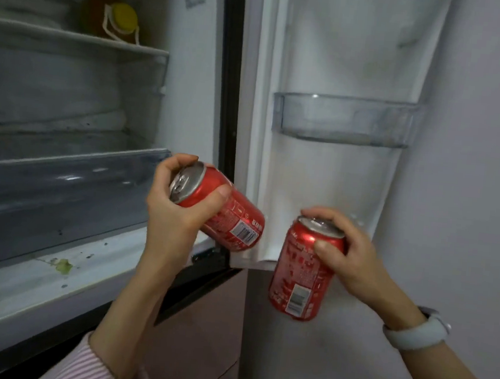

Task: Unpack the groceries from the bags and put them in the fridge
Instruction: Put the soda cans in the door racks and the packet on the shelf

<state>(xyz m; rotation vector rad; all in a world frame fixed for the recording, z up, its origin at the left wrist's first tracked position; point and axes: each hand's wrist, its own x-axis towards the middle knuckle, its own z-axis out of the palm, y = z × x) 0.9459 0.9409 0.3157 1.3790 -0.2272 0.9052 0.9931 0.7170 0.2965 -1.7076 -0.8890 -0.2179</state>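
My left hand (pixel 177 210) grips a tilted red can (pixel 225 214), my right hand (pixel 349 252) an upright can (pixel 301 281), below the door bin (pixel 345 119).

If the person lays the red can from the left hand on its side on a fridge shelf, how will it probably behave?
The red can in the left hand is a smooth, round cylinder, so on its side it would probably roll. Its tab looks unopened, so it is likely full and rather heavy for its size. The metal wall looks stiff under the grip, but it may be slippery if damp.
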